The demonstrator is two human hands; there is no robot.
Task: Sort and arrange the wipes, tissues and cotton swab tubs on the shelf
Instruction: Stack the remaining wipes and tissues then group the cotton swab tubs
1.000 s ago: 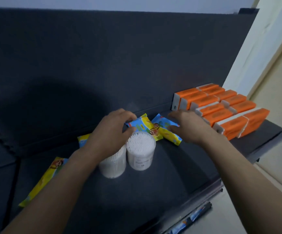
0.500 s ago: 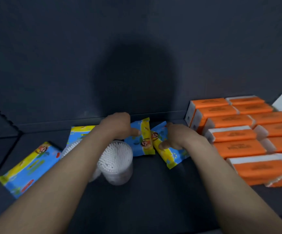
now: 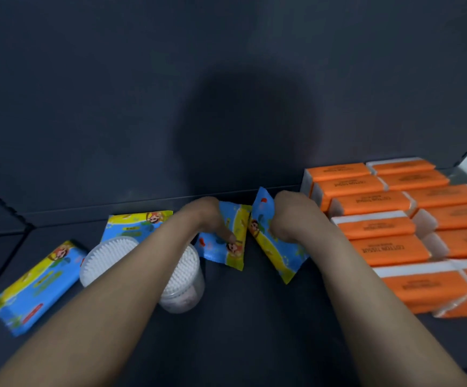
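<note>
Two small blue-and-yellow wipes packs lie mid-shelf. My left hand grips the left pack, thumb on its top face. My right hand grips the right pack, which is tilted up on its edge. Two clear cotton swab tubs stand under my left forearm, partly hidden by it. Two more wipes packs lie further left, one near the back wall and a larger-looking one at the far left. Orange tissue packs fill the right side in rows.
The dark shelf board has bare room in front of the tubs and packs. A dark back panel rises right behind the items. The tissue rows reach close to my right forearm.
The camera has moved closer to the shelf. My right hand has lifted the right wipes pack onto its edge. My left hand stays on the left pack.
</note>
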